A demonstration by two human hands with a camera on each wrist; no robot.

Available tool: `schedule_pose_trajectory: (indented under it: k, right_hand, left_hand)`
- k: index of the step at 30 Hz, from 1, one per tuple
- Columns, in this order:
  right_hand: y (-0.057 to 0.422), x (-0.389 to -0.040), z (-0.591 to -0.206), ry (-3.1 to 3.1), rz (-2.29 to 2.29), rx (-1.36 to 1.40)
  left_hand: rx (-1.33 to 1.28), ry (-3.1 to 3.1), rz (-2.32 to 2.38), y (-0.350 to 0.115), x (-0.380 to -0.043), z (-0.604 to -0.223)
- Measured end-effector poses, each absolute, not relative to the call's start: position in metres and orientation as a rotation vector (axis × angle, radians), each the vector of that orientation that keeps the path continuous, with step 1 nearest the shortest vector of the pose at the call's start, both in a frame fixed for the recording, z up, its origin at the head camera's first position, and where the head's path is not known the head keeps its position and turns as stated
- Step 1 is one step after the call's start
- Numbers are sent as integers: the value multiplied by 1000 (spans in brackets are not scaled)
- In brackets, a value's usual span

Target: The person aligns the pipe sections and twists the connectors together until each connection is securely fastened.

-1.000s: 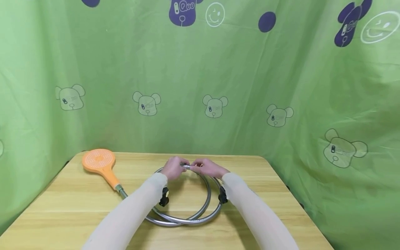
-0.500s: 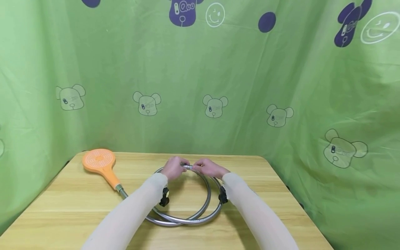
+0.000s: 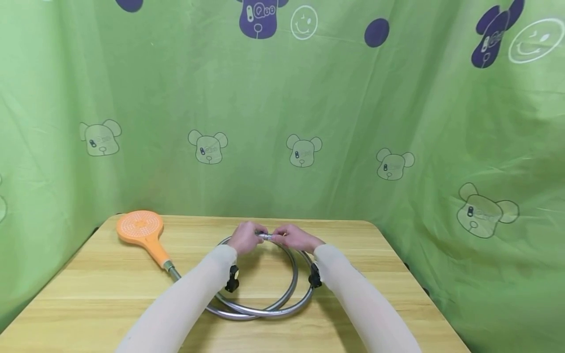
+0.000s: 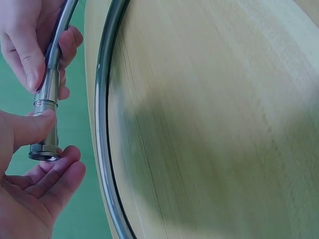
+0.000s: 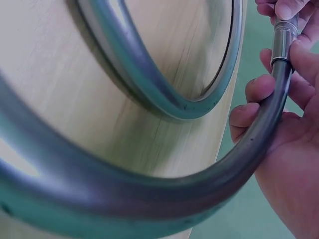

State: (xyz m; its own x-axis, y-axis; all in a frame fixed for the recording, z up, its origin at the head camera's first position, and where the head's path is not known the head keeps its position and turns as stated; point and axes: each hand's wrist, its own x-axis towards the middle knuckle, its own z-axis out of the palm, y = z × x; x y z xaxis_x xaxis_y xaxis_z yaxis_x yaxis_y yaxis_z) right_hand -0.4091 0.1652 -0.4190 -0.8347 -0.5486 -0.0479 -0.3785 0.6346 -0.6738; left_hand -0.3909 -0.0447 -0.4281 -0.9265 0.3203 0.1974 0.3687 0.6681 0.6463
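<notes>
A coiled silver shower hose [image 3: 265, 312] lies on the table, joined at its left end to an orange shower head [image 3: 140, 224]. At the table's back, my left hand [image 3: 244, 238] pinches a small metal fitting [image 4: 46, 150] between thumb and fingers. Facing it, my right hand [image 3: 296, 238] grips the hose's free end by the metal sleeve [image 5: 282, 44], with fingers curled round the tube. In the left wrist view, fitting and sleeve are in line, with fine threads visible between them. The left thumb covers part of the fitting.
The wooden table [image 3: 384, 289] has its back edge just beyond both hands. A green curtain [image 3: 265, 186] hangs behind and along the sides. Loops of hose lie beneath the forearms, and the shower head rests near the left back corner.
My right fingers have shifted slightly right along the hose end, so more of the metal joint shows between the hands. The left hand, hose coil and shower head look unmoved.
</notes>
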Motion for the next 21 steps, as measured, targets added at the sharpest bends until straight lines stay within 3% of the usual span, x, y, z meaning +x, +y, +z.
schedule_pose_trajectory:
  k: [21]
  right_hand:
    - [164,-407,-421,2639,-1045,-758]
  left_hand:
    - [-565,-2805,-1092,-42,-389,-427]
